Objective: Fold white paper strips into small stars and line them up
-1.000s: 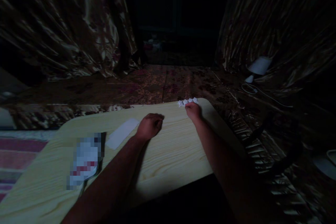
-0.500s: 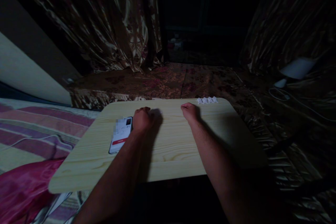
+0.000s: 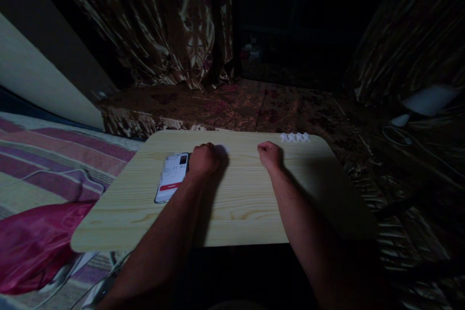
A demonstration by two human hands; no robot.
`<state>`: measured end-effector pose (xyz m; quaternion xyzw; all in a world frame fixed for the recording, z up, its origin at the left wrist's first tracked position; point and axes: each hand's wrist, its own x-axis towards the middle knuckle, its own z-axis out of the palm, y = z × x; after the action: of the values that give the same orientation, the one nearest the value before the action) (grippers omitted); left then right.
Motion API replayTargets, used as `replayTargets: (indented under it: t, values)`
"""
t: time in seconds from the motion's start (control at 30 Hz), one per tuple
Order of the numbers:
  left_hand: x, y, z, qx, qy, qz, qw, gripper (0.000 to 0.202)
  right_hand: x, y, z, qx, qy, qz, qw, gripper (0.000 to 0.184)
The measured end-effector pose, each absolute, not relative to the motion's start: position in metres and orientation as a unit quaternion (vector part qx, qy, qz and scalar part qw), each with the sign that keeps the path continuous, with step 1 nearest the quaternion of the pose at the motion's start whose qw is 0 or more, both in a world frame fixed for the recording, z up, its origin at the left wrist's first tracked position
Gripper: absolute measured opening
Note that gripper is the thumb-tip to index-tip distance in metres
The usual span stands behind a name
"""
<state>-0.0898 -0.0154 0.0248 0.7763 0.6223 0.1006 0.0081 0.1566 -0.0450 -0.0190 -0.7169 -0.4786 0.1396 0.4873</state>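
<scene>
Table: a pale wood-grain table (image 3: 240, 203) with rounded corners, seen from above in a dim room, both forearms reaching across it
Left hand: the left hand (image 3: 205, 159) is palm down towards the far side, fingers bent under; whether they grip anything cannot be told
White paper: a small piece of white paper (image 3: 223, 147) shows just beyond the left hand's knuckles, the rest apparently hidden by the hand
Right hand: the right hand (image 3: 271, 156) is loosely curled, thumb side inward, well apart from the left; nothing shows in it, though a small thing could be hidden inside
Folded pieces: four small white folded pieces (image 3: 298, 137) in a row along the far edge, just beyond the right hand
Phone: a phone (image 3: 172, 179) with a lit screen lies just left of the left hand
Handling: paper this light probably slides and creases easily, so a pinch at one edge seems better than a full fist; keeping the right wrist low and away from the row should spare it a knock
</scene>
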Motion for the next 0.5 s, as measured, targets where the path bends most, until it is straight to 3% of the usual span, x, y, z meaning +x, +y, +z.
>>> replayTargets:
  t: [0.5]
  values:
    - [-0.0899, -0.0164, 0.0254, 0.781, 0.613, 0.120, 0.020, 0.036, 0.1557, -0.0463, -0.0196, -0.714, -0.473, 0.144, 0.495, 0.018]
